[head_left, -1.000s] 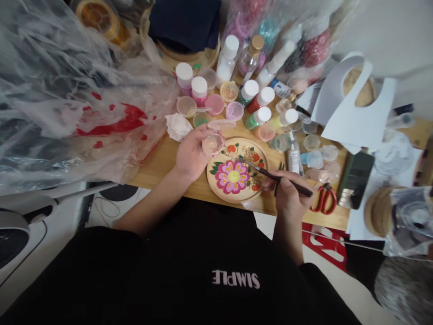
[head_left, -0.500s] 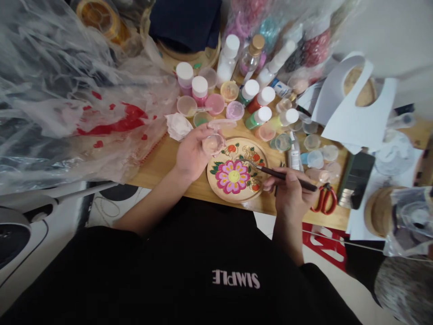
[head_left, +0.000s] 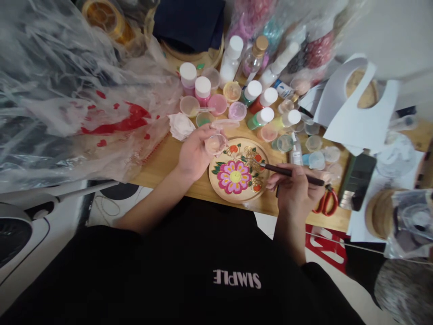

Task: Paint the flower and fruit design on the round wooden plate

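Note:
My left hand (head_left: pixel 194 153) is closed around a small clear cup (head_left: pixel 215 144) with a peach-toned content and a flipped-open lid. It is held over the left rim of a round wooden plate (head_left: pixel 219 192). A pink and magenta flower (head_left: pixel 234 177) with a yellow centre is painted on the plate, with orange-red fruits, green leaves and gold outlines around it. My right hand (head_left: pixel 294 189) grips a dark-handled paintbrush (head_left: pixel 287 170) at the plate's right side. The brush tip points at the unpainted outlined shapes on the upper right; whether it touches the surface I cannot tell.
Behind the plate stand several white-capped paint bottles (head_left: pixel 265 115) and open cups such as a pink one (head_left: pixel 217 104). A crumpled tissue (head_left: pixel 181 126) lies left. Red-handled scissors (head_left: pixel 327 201) and a dark phone (head_left: pixel 358 180) sit right. Plastic wrapping (head_left: pixel 84 99) covers the left side.
My right hand and the brush have shifted slightly to the right, drawing the tip a little that way over the plate. My left hand keeps holding the cup much as before.

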Tool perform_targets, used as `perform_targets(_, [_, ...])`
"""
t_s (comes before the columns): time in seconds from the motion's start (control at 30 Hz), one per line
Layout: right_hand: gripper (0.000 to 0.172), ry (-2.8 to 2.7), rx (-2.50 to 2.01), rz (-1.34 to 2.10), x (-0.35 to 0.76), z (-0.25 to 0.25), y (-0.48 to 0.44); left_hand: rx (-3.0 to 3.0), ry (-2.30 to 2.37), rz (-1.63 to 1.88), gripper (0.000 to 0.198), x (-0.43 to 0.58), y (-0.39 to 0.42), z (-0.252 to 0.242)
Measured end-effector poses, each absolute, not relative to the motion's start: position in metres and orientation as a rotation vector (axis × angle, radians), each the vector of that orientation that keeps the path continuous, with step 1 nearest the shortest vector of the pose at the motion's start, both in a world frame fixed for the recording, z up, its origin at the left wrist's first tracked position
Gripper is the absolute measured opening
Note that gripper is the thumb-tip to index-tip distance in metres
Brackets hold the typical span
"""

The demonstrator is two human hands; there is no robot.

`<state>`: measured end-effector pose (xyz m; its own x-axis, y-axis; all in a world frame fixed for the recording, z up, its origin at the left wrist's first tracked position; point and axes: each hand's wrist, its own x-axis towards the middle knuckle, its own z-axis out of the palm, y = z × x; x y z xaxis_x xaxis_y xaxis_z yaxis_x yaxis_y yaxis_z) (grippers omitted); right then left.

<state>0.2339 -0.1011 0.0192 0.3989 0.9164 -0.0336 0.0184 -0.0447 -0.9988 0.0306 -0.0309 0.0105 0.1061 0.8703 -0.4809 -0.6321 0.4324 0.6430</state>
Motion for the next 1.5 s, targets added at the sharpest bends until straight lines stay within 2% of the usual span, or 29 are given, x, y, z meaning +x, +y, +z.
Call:
perform_targets(0.33, [0.041, -0.988, -1.55, 0.827, 0.226, 0.027, -0.089, 0.367, 0.918, 1.142, 0.026, 0.031, -0.031, 0.008])
perform_targets(0.83, [0.039, -1.137, -1.589, 0.841, 0.228, 0.044, -0.06, 0.326, 0.917, 1.134, 0.024, 0.03, -0.03, 0.005])
perform_targets(1.5, [0.043, -1.198, -1.585, 0.827, 0.23, 0.038, -0.058, 0.315, 0.912, 1.144, 0.022, 0.03, -0.031, 0.006])
